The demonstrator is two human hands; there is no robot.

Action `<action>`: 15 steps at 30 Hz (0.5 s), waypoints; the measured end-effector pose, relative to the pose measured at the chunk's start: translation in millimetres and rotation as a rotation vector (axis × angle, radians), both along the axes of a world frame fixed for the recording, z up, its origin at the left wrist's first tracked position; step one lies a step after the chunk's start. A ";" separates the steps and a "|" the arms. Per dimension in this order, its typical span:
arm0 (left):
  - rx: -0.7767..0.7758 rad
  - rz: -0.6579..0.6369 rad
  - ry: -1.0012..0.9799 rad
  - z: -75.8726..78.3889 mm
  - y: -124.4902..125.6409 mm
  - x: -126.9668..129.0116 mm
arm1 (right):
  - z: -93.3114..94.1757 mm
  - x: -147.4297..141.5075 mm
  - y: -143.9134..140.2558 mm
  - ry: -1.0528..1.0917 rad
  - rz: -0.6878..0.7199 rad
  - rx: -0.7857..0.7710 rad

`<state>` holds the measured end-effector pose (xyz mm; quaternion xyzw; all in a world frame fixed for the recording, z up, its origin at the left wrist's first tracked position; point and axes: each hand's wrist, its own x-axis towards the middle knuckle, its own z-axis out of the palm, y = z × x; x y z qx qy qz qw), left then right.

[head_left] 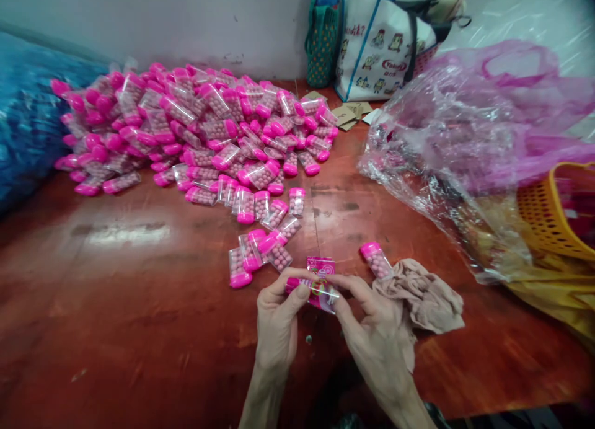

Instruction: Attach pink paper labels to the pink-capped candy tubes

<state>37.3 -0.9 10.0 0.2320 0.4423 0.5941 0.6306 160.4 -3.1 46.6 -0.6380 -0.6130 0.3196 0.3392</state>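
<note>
Between my two hands is a small printed pink label [312, 292], shiny and partly see-through at its right end. My left hand [281, 314] pinches its left end between thumb and fingers. My right hand [367, 320] has thumb and index finger at its right end. Just beyond the fingers shows another pink printed piece [320, 265]; whether it joins the held one I cannot tell. A clear container of pink balls with a pink cap [375, 260] lies beyond my right hand, touching a crumpled beige cloth [425, 296]. Several similar containers [251, 249] lie beyond my left hand.
A large heap of pink-capped containers [199, 119] covers the back left of the red-brown table [139, 305]. Blue plastic [28, 119] bulges at far left. Clear plastic bag [446, 131], yellow basket [543, 212] and pink bag [520, 69] crowd the right. A white tote [372, 51] stands behind.
</note>
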 end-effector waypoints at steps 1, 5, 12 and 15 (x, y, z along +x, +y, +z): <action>0.016 -0.008 0.029 0.5 -1.2 -0.6 | 1.3 0.3 0.0 0.001 0.000 -0.004; 0.033 -0.018 0.109 1.3 -5.2 -1.8 | 0.7 1.5 -2.9 0.024 0.036 -0.055; -0.050 0.146 0.057 0.7 -5.9 -6.0 | -21.1 29.1 -2.4 -0.301 -0.121 0.238; -0.064 0.220 0.023 -1.1 -5.6 -11.7 | -31.8 47.7 6.8 -0.621 -0.194 0.215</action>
